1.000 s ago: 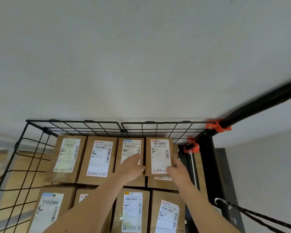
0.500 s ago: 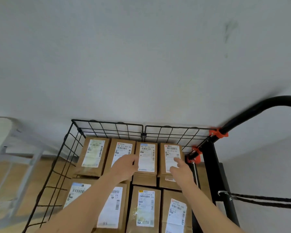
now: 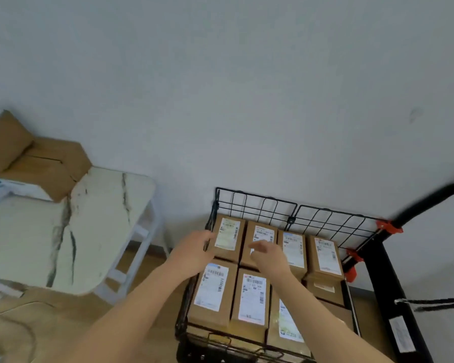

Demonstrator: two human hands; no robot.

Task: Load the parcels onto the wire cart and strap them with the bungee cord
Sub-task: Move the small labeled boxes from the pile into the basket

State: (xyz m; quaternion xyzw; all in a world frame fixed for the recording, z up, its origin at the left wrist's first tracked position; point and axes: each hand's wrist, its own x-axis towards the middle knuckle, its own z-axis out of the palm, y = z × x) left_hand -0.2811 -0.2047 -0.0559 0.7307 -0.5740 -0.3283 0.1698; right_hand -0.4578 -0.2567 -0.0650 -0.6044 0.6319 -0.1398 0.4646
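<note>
Wire cart [image 3: 290, 220]: one.
Parcels [image 3: 252, 297] on top, labels up: seven, four in the far row and three in the near row.
Lower parcels [image 3: 325, 289] at the right: at least two.
Bungee cord [image 3: 435, 302]: one.
Orange clips [image 3: 388, 226]: three.
Bench [image 3: 97, 218]: one.
Brown boxes [image 3: 50, 169] on it: two.
Hands: two, the left hand [image 3: 194, 247] and the right hand [image 3: 269, 255].

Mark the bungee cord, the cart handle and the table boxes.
bungee cord [image 3: 440, 300], head view: dark strand past its hook.
cart handle [image 3: 430, 201], head view: curved black bar.
table boxes [image 3: 50, 166], head view: top of nearer box.
</note>
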